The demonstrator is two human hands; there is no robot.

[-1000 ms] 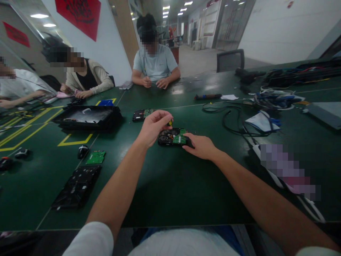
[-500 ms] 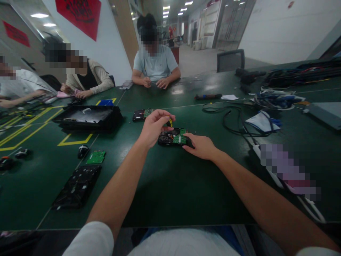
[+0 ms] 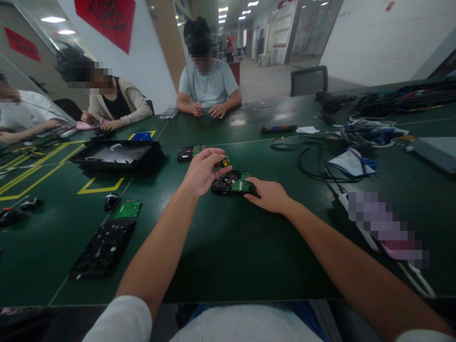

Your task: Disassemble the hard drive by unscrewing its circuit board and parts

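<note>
A black hard drive with a green circuit board (image 3: 239, 185) lies on the dark green table in front of me. My right hand (image 3: 266, 194) grips its right end, thumb and fingers on the edges. Above the drive's left side is my left hand (image 3: 205, 170), its fingers closed on a short black-and-yellow screwdriver (image 3: 224, 163). The screwdriver's tip is hidden, so I cannot tell whether it touches the drive. Just behind my left hand sits a second hard drive (image 3: 188, 153), partly covered by the hand.
To the left are a black tray (image 3: 117, 156), a loose green circuit board (image 3: 128, 209), a black mouse-like object (image 3: 111, 202) and a black plastic panel (image 3: 104, 249). Black cables (image 3: 313, 164) and a blue-and-white cloth (image 3: 351, 162) lie right. Other people sit across the table.
My left hand has shifted slightly left with the screwdriver, which now tilts more. My right hand and the hard drive have stayed in place.
</note>
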